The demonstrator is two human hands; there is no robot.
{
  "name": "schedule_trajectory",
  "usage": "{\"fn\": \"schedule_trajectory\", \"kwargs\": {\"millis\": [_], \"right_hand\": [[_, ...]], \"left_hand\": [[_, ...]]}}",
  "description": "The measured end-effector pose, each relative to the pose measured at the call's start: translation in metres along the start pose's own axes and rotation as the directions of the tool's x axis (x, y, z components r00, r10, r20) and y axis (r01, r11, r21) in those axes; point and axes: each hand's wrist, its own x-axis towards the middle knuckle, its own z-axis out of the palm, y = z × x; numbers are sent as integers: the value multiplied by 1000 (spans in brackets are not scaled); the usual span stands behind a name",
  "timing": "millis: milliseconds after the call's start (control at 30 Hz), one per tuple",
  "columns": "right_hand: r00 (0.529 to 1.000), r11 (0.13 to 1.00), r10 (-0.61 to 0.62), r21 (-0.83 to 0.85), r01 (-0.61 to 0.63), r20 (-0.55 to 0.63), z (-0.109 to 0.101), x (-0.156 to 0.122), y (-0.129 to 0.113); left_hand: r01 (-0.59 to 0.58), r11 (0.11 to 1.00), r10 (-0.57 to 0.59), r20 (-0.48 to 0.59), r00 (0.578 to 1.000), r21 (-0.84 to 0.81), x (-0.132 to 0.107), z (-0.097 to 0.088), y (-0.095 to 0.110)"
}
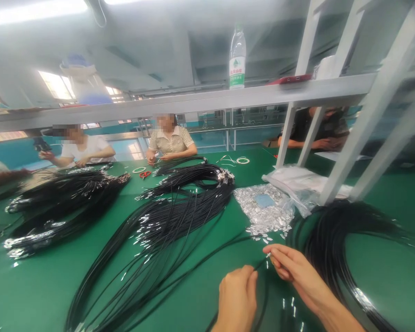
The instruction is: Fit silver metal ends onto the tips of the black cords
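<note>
My left hand (237,295) is closed near the bottom edge, pinching a thin black cord (259,265) that runs off to the left. My right hand (292,267) is closed in a pinch on a small silver metal clasp (269,254) right at the end of that cord. Just beyond my hands lies a clear bag of silver clasps (266,210), some spilled loose on the green table (207,281). A coil of black cords (335,240) curves past my right wrist.
A large fan of black cords with silver ends (173,221) covers the table's middle, another pile (62,203) lies at the left. Red scissors (145,174) lie far back. Three people sit across. A white shelf frame (349,152) holds a water bottle (237,57).
</note>
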Motion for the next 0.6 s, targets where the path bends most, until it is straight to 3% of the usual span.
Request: {"fn": "schedule_trajectory", "kwargs": {"millis": [600], "right_hand": [[1000, 991, 5, -132, -3, 12, -5, 0, 1]], "left_hand": [[9, 986, -22, 76, 997, 166, 0, -4, 4]]}}
